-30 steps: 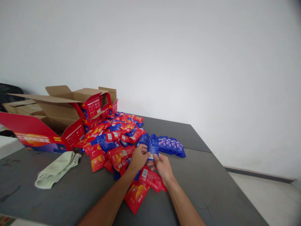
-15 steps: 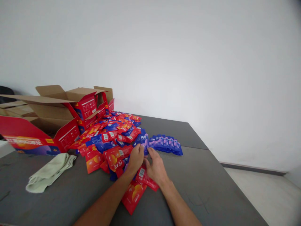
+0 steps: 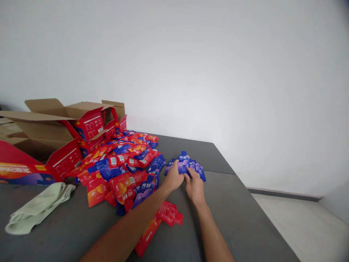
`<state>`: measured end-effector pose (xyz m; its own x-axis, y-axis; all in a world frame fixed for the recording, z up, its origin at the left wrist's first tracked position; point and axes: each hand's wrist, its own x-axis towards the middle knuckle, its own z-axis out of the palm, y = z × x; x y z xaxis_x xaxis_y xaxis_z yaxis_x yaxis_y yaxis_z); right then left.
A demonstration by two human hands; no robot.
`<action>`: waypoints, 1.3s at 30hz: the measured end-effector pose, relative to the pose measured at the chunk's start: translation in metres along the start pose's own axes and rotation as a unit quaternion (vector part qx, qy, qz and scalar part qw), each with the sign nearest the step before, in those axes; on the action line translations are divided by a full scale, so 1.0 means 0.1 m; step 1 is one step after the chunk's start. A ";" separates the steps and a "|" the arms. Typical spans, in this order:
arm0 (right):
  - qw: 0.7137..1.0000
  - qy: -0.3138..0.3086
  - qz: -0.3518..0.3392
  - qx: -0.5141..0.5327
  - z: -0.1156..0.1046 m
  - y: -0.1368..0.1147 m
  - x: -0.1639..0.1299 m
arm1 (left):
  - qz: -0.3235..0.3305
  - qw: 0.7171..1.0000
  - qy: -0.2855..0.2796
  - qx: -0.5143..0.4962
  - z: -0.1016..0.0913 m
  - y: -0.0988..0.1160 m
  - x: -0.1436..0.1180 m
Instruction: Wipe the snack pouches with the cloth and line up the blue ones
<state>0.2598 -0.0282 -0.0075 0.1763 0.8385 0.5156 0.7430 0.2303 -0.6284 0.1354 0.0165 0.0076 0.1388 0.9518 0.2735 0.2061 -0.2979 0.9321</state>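
Both hands are meeting at the row of blue packets (image 3: 188, 166) near the surface's (image 3: 240, 218) far edge: left hand (image 3: 174, 179) and right hand (image 3: 194, 187) are each pinching the packets' near edges, beside the mixed heap (image 3: 122, 163).

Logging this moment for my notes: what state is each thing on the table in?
Blue pouches: gathered in a neat row, both hands on them.
Left hand: fingers on the row.
Right hand: fingers on the row.
Mixed pouch pile: loose, jumbled.
Red boxes: flaps open.
Green cloth: crumpled.
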 end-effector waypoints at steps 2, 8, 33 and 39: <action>1.000 0.012 0.008 -0.024 -0.05 0.14 0.05 | 0.035 0.996 -0.034 0.068 0.19 -0.02 0.05; 0.995 0.036 0.059 -0.073 -0.07 0.55 0.12 | 0.094 0.965 -0.087 0.227 0.59 -0.12 0.14; 0.975 -0.016 0.165 -0.148 -0.02 0.70 0.09 | 0.121 0.907 -0.082 0.395 0.64 -0.15 0.06; 0.977 0.017 0.101 -0.188 -0.04 0.46 0.10 | 0.110 0.888 -0.047 0.444 0.23 -0.12 -0.09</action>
<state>0.2985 -0.0117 -0.0288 0.3612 0.8296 0.4258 0.8741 -0.1421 -0.4645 0.1543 0.0097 -0.0116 0.3412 0.8656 0.3665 0.8405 -0.4556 0.2933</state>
